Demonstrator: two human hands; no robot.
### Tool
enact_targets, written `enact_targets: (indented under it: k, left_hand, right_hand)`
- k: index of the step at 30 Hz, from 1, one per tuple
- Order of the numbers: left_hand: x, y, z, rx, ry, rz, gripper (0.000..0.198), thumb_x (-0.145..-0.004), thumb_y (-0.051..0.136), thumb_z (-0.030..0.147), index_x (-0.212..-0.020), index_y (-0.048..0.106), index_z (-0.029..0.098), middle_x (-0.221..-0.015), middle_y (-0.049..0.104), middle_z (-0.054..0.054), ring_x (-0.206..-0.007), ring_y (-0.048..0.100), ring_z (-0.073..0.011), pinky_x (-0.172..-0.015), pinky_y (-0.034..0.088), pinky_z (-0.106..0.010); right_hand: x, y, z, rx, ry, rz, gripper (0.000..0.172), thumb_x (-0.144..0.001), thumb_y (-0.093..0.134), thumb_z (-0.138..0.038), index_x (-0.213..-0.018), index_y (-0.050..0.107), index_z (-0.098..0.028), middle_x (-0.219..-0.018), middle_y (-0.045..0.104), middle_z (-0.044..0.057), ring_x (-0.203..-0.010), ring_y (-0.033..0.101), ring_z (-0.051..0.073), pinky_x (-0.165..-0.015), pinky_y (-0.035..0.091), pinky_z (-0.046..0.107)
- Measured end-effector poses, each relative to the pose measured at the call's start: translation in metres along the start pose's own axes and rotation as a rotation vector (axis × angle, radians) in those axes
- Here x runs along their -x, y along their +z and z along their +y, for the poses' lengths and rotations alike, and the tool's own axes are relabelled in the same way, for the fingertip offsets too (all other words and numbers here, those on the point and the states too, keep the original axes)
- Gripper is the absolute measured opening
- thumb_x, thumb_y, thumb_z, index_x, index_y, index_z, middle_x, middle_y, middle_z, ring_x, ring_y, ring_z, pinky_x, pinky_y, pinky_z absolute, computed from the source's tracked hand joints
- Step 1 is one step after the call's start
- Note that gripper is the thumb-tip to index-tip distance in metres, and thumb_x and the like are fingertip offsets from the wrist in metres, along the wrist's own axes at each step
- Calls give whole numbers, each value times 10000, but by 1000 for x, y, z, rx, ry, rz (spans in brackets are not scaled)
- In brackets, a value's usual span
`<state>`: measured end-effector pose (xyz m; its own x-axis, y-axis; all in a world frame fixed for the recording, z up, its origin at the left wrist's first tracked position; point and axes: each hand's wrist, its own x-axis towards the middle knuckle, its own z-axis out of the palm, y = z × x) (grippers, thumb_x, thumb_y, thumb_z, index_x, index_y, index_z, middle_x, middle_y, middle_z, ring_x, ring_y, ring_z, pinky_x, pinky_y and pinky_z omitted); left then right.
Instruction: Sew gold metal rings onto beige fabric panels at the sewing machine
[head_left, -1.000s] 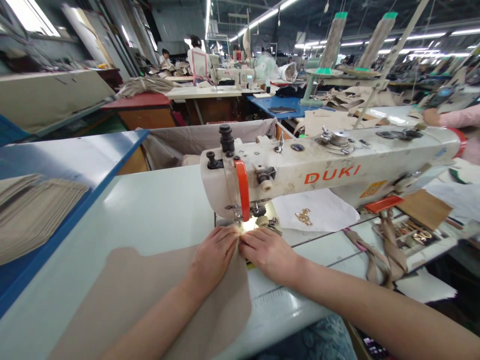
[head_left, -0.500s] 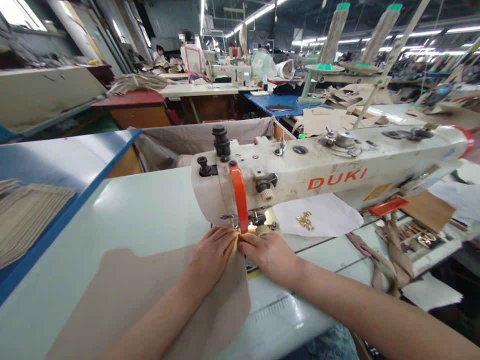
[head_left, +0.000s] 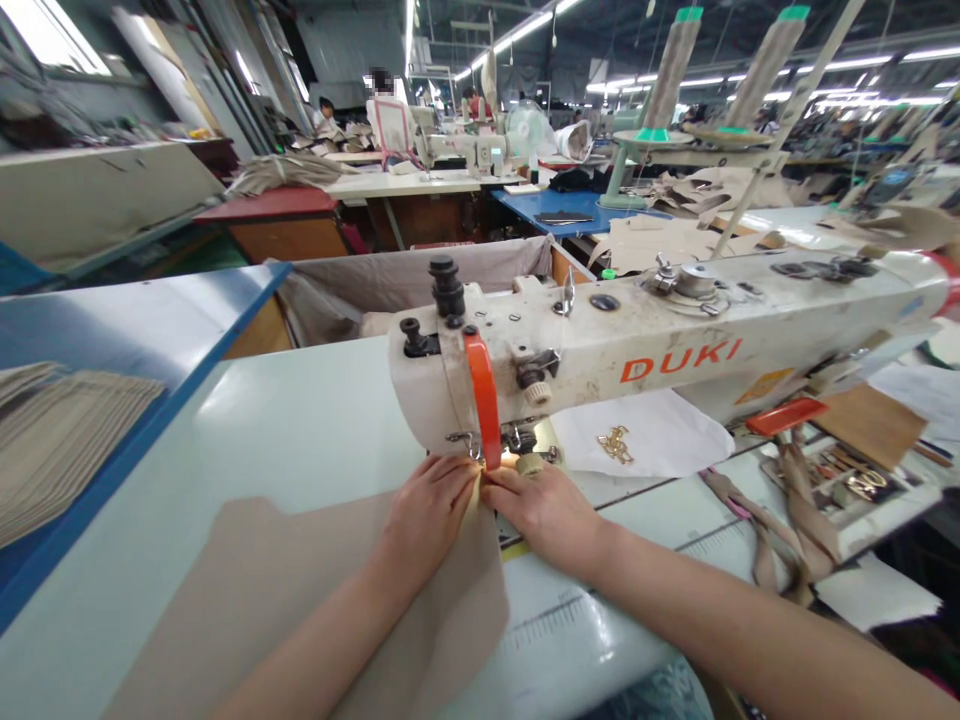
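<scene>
A large tan fabric panel lies flat on the pale sewing table. Its far right corner reaches under the needle of a white DUKI sewing machine with an orange guard. My left hand rests on that corner, fingers bent and pressing the fabric edge. My right hand lies right beside it, fingertips pinching the same edge at the presser foot. The needle area is lit and partly hidden by my fingers.
Small gold metal rings sit on a white cloth behind the machine arm. Tan straps hang at the right. Stacked tan pieces lie on the blue-edged table at left. A fabric-lined bin stands behind; other people work far back.
Both hands stay at the needle with the fabric corner; they have edged slightly toward the presser foot. The view has shifted a little.
</scene>
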<state>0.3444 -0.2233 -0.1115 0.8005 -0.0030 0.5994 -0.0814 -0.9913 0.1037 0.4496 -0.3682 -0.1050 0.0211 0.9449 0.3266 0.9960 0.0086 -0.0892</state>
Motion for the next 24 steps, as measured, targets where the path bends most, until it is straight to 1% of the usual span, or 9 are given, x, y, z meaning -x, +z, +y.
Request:
enact_targets:
  k: [4, 8, 10, 14, 19, 22, 24]
  left_hand:
    - [-1, 1, 1, 33, -29, -8, 297, -941, 375, 182, -833, 651, 161, -813, 701, -55, -776, 633, -169, -739, 548, -308]
    - [0, -1, 2, 30, -7, -20, 311, -948, 361, 178, -854, 655, 143, -831, 704, -60, -801, 635, -169, -765, 548, -316]
    - [2, -3, 2, 23, -7, -42, 312, -949, 362, 187, -879, 661, 129, -858, 708, -71, -827, 633, -177, -784, 550, -326]
    - [7, -6, 3, 14, -31, -90, 298, -948, 368, 195, -951, 658, 124, -961, 708, -79, -929, 626, -192, -868, 534, -360]
    - [11, -5, 4, 12, -74, -125, 301, -953, 353, 212, -993, 641, 135, -1004, 699, -79, -976, 622, -190, -894, 530, -364]
    - [11, -6, 4, -46, -7, -179, 293, -941, 348, 179, -1003, 631, 134, -1017, 688, -88, -1011, 612, -196, -900, 523, -356]
    - [11, -7, 4, -99, 52, -244, 292, -921, 342, 142, -1006, 621, 134, -1022, 677, -96, -1027, 607, -203, -898, 518, -354]
  right_hand:
    - [0, -1, 0, -5, -3, 19, 122, -909, 535, -173, -969, 637, -141, -1071, 662, 82, -879, 592, 204, -742, 455, 319]
    - [2, -1, 0, 18, -22, 36, 117, -884, 577, -169, -976, 639, -132, -1092, 663, 83, -875, 606, 205, -745, 478, 329]
    - [5, 0, 0, 14, -50, 68, 119, -878, 586, -173, -974, 639, -127, -1096, 664, 79, -928, 602, 209, -780, 483, 330]
    - [9, 0, 0, -22, -116, 133, 97, -887, 572, -172, -936, 642, -126, -1096, 665, 73, -1036, 577, 203, -902, 457, 320]
    - [8, 0, 0, -47, -129, 101, 102, -890, 566, -170, -946, 640, -125, -1096, 665, 83, -1032, 594, 198, -917, 463, 321]
    - [7, 0, 0, -54, -114, 71, 97, -882, 580, -173, -944, 642, -130, -1093, 665, 81, -1037, 597, 203, -921, 467, 325]
    - [6, -1, 0, -53, -112, 55, 90, -873, 591, -170, -931, 645, -128, -1089, 664, 84, -1043, 595, 207, -925, 467, 326]
